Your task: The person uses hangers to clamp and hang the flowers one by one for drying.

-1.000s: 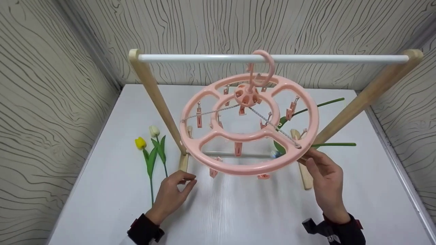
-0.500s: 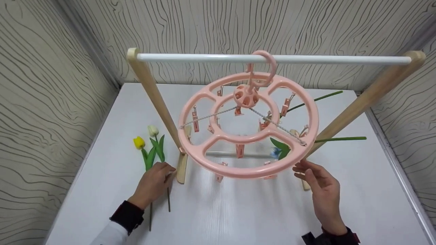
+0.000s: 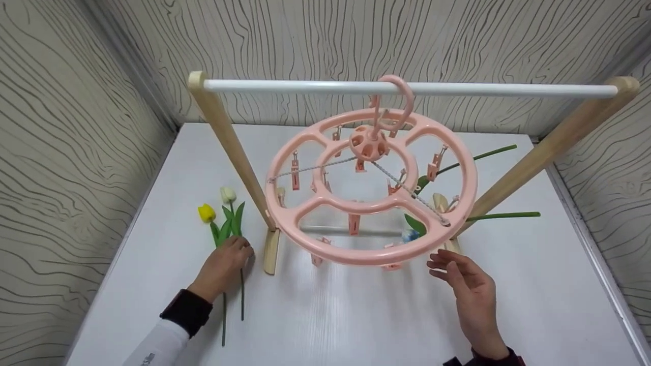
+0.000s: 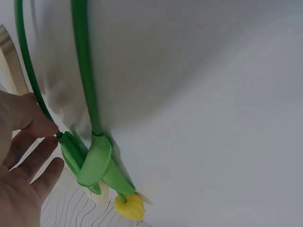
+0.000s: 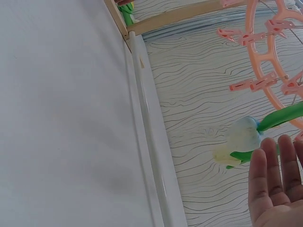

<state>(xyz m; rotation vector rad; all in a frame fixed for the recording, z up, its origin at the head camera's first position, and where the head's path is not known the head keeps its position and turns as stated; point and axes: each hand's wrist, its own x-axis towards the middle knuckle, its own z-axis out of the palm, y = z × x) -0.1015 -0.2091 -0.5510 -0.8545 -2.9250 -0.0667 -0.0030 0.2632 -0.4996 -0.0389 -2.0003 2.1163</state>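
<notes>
A pink round clip hanger with several small clips hangs by its hook from a white bar. On the table at left lie a yellow tulip and a white tulip, stems toward me. My left hand pinches the white tulip's stem just below its leaves, as the left wrist view shows. My right hand is below the hanger's right rim, fingers loosely extended, holding nothing. Behind that rim a blue tulip and a paler flower appear; how they are held is hidden.
Wooden legs carry the bar on both sides, with a foot near my left hand. A low white rod joins the legs. Two green stems stick out beyond the hanger's right side. Wood-patterned panels enclose the white table.
My left hand has moved left from beside the stand's foot to the white tulip and taken its stem. My right hand has drawn down away from the hanger's rim. The hanger sways slightly.
</notes>
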